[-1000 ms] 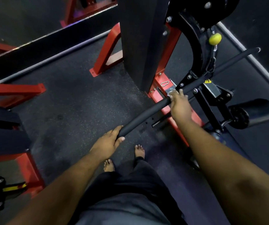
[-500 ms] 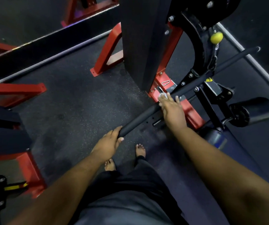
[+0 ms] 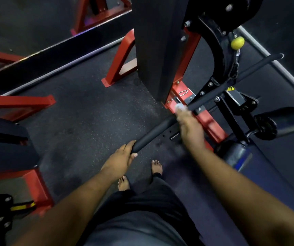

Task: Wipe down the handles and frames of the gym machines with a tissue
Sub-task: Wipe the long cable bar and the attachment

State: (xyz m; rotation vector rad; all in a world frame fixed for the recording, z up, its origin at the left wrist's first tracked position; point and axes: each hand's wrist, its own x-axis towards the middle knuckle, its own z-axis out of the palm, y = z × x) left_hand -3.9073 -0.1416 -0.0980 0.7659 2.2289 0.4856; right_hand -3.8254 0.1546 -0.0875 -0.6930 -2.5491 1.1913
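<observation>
On the black bar [image 3: 153, 132], left hand [image 3: 119, 159] grips the near end; blurred right hand [image 3: 189, 127] presses a white tissue [image 3: 179, 107] mid-bar

text: none legible | yellow sticker [image 3: 230, 89] on machine bracket, marking unreadable

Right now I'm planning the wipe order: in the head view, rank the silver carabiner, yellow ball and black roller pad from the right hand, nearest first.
From the right hand:
1. Silver carabiner, just beyond it on the red frame.
2. Black roller pad, off to the right.
3. Yellow ball, up high.
</observation>
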